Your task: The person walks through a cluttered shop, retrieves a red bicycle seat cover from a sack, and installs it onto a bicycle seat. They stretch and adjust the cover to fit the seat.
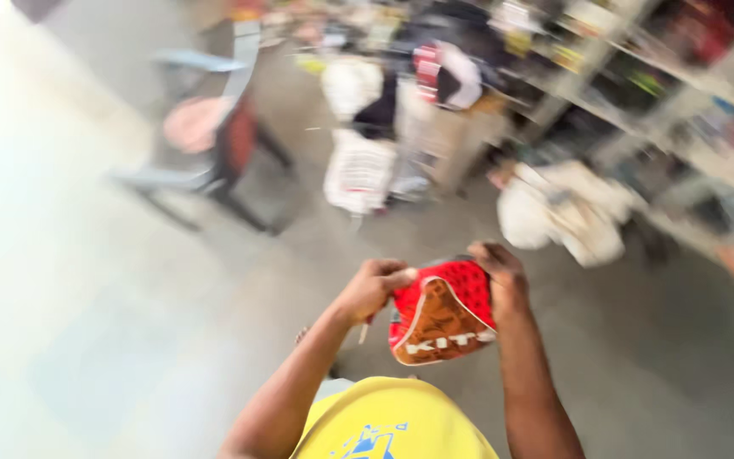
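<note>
**Both hands on a red and brown cloth piece, held over the floor**

Cloth piece (442,316): red dotted top part, brown patterned lower part, pale piping along the curved seam, white lettering near the bottom edge. Curved, padded-looking shape; exact kind of item unclear due to blur. It's held in the air in front of the person's yellow shirt (392,425), above the grey floor (87,340).

Left hand (375,287): fingers closed on the left edge of the cloth piece. A thin pale stick-like bit hangs just below that hand; can't tell what it is.
Right hand (501,272): fingers curled over the top right edge, gripping it.

Further out:
- white sack with dark print (358,174) standing on the floor, beyond the hands
- white bundle of cloth or bags (567,212) on the floor to the right, near the shelves
- cardboard box (448,140) behind the sack, red, white and dark fabric draped on top
- chair (214,127) to the left, grey frame, pink seat
- shelves (639,85) top right, packed with mixed coloured packages; too blurred to tell shapes or contents
</note>
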Motion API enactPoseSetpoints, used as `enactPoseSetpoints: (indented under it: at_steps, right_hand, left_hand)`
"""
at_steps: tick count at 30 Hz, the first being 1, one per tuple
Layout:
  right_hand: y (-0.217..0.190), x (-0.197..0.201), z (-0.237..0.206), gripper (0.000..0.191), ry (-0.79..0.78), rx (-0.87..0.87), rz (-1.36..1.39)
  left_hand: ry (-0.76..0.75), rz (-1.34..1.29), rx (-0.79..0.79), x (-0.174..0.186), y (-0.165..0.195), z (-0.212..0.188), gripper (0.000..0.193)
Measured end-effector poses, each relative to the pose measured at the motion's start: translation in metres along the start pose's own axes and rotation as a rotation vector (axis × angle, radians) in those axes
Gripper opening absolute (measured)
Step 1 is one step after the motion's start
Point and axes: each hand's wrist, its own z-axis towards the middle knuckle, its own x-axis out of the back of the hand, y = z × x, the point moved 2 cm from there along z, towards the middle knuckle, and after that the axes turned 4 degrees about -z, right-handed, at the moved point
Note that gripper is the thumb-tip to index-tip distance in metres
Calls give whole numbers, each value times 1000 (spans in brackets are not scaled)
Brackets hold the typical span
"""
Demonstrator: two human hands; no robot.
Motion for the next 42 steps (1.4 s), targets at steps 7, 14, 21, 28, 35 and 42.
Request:
enactPoseSetpoints:
  at_steps: [7,14,21,28,35,42]
  right_hand:
    - [10,-216,27,12,-572,-210,117]
    - [25,-460,24,30,-897,-323,-101]
    - [72,-641,9,40,-1273,-433,-494]
    - [142,-800,41,24,-1577,-321,-602]
    - [186,-993,85,24,-1709,-319,-579]
    - [200,-1179,126,31,-1838,-55,-766]
  left_hand:
    - [-83,-325,-164,160,-19,-57,46]
    - [127,-126,-218,369,-20,-136,42]
    - [402,-320,-342,510,-49,-201,31]
    - [778,-269,-263,620,-91,-206,26]
    - [1063,-110,-319,776,-65,-212,26]
    - [1186,-246,-116,931,-33,-223,22]
